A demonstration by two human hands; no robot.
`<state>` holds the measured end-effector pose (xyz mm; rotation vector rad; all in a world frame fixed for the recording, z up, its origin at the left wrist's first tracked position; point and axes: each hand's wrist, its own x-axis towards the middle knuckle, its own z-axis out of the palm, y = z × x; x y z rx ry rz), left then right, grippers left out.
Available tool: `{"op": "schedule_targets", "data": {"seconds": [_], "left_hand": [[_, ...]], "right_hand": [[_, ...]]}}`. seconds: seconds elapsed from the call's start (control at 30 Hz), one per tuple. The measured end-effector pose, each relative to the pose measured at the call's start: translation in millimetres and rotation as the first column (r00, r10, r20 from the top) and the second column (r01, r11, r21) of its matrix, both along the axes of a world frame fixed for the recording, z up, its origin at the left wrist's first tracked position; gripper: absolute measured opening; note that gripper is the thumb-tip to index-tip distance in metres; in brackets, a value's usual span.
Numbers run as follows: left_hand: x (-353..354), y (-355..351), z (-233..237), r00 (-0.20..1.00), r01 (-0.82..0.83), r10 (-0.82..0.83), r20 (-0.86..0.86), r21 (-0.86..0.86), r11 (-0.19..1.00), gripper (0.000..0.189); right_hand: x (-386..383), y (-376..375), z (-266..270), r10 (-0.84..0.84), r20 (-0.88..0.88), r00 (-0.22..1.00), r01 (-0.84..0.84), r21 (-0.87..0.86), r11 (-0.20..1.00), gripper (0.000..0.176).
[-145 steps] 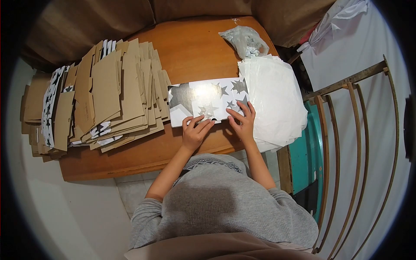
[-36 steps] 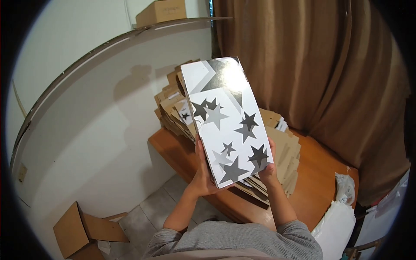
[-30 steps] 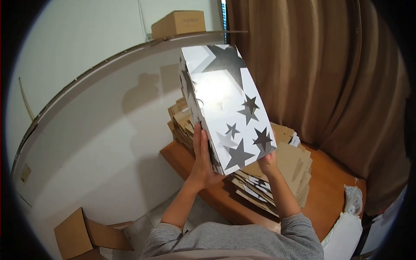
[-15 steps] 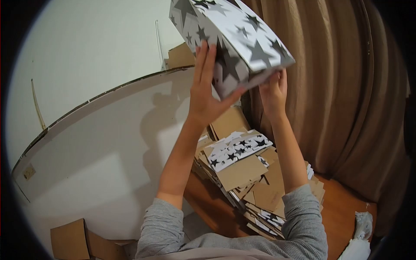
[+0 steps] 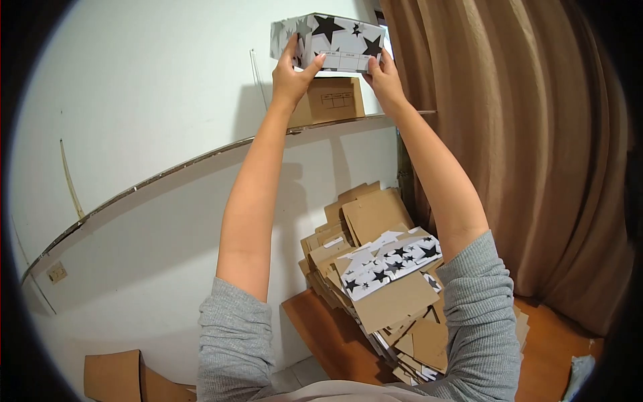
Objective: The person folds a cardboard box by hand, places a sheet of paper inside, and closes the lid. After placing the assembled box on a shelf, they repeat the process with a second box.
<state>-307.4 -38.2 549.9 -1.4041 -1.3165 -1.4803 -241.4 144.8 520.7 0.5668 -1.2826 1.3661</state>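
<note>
Both arms reach overhead — the left hand (image 5: 289, 67) and right hand (image 5: 384, 74) grip the star-printed box (image 5: 328, 41) by its 2 ends, just above a brown box (image 5: 331, 100) on a high ledge (image 5: 201, 159).

Site: you are in a home room serving as a box-folding workplace | wooden tabletop (image 5: 321, 335) heaped with flat cardboard blanks (image 5: 388, 305), some star-printed | brown curtain (image 5: 536, 167), plain white wall (image 5: 147, 100) | shelf (image 5: 201, 161) bearing a brown carton (image 5: 331, 100); star-printed box (image 5: 335, 41) held above it | loose cardboard (image 5: 110, 375) low by the wall.
</note>
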Motion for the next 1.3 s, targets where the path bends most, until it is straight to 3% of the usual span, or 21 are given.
{"op": "schedule_targets", "data": {"seconds": [0.07, 0.1, 0.13, 0.3, 0.5, 0.6, 0.77, 0.9, 1.0, 1.07, 1.1, 1.13, 1.23, 1.3], "left_hand": [[-15.0, 4.4, -0.9, 1.000, -0.029, 0.029, -0.010, -0.008, 1.000, 0.091], [-20.2, 6.0, -3.4, 0.999, -0.034, 0.035, 0.037, -0.023, 0.999, 0.092], [-25.5, 7.4, -5.5, 0.995, -0.036, 0.040, 0.087, -0.040, 0.999, 0.092], [-48.7, 16.7, -17.8, 0.991, 0.058, -0.052, 0.122, -0.046, 0.997, 0.092], [-51.6, 22.8, -20.5, 0.996, -0.082, 0.085, 0.038, -0.082, 0.993, 0.087], [-54.6, 24.8, -22.9, 0.984, -0.177, 0.177, -0.011, -0.062, 0.982, 0.081], [-63.7, 27.0, -20.2, 0.968, -0.250, 0.250, -0.021, -0.028, 0.968, 0.072], [-61.5, 25.8, -21.0, 0.977, -0.210, 0.211, 0.038, -0.039, 0.977, 0.071], [-59.8, 24.7, -21.8, 0.974, -0.214, 0.216, 0.072, -0.043, 0.976, 0.070], [-56.2, 25.5, -23.3, 0.970, -0.237, 0.234, 0.066, 0.047, 0.970, 0.068], [-52.5, 25.0, -24.5, 0.947, -0.315, 0.321, -0.029, 0.134, 0.940, 0.059], [-48.8, 25.2, -28.2, 0.952, -0.302, 0.306, -0.014, 0.125, 0.945, 0.059], [-23.2, 14.9, -49.8, 0.919, -0.270, 0.346, -0.189, 0.336, 0.902, 0.037], [-1.9, 6.5, -83.2, 0.943, -0.234, 0.288, -0.167, 0.284, 0.930, 0.037]], "right_hand": [[-10.0, 1.6, -5.5, -0.042, 0.059, 0.997, 0.039, 0.038, 0.998, 0.049], [-13.6, 1.3, -4.2, -0.223, 0.018, 0.975, 0.219, 0.127, 0.967, 0.047], [-15.9, 1.9, -7.7, -0.236, 0.083, 0.968, 0.229, 0.086, 0.970, 0.046], [-36.6, 18.5, -3.3, -0.112, 0.179, 0.977, 0.100, 0.075, 0.992, 0.054], [-45.6, 16.3, -14.0, -0.044, 0.231, 0.972, 0.062, -0.070, 0.996, 0.047], [-56.2, 20.2, -22.0, -0.030, 0.187, 0.982, 0.041, -0.054, 0.998, 0.046], [-64.1, 18.6, -26.9, -0.062, 0.203, 0.977, 0.074, -0.052, 0.996, 0.043], [-63.7, 14.6, -33.9, -0.163, 0.261, 0.952, 0.181, -0.047, 0.982, 0.041], [-65.1, 17.0, -40.7, -0.145, 0.245, 0.959, 0.161, -0.046, 0.986, 0.043], [-69.6, 18.6, -44.1, -0.209, 0.250, 0.946, 0.216, -0.001, 0.976, 0.044], [-70.2, 21.0, -48.3, -0.270, 0.249, 0.930, 0.266, 0.048, 0.963, 0.044], [-69.7, 24.1, -55.5, -0.283, 0.266, 0.921, 0.281, 0.048, 0.959, 0.044], [-34.0, 5.9, -80.7, -0.398, 0.222, 0.890, 0.385, 0.098, 0.918, 0.041], [-14.7, 3.2, -110.3, -0.471, 0.196, 0.860, 0.450, 0.146, 0.881, 0.039]]}}
